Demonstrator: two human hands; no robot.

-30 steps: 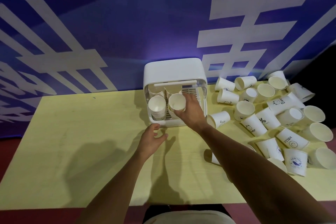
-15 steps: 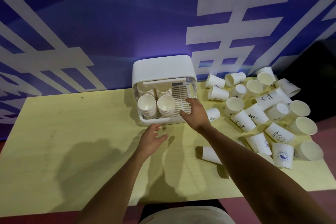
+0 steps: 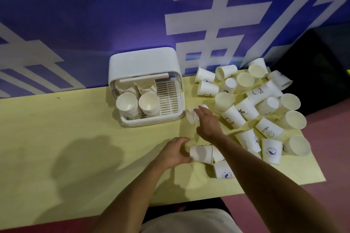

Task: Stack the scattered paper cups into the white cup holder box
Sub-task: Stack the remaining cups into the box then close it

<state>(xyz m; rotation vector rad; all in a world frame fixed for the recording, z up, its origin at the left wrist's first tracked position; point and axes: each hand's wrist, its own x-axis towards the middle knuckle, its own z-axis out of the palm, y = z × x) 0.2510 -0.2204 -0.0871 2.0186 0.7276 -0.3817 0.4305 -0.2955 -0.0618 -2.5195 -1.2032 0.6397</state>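
Right grip is pulled out of box, now up-left of it, and spread over a lying cup. Left grip is shifted right, curled against second cup; hold cannot be told. Next pick is judged begun.

From my station I saw a pale yellow worktop set against a blue banner with large white strokes. A small dark speck lay near its far edge, on the left. Reddish floor showed past the right edge, a black shape stood beyond the far right corner, and pale cloth lay below the near edge.
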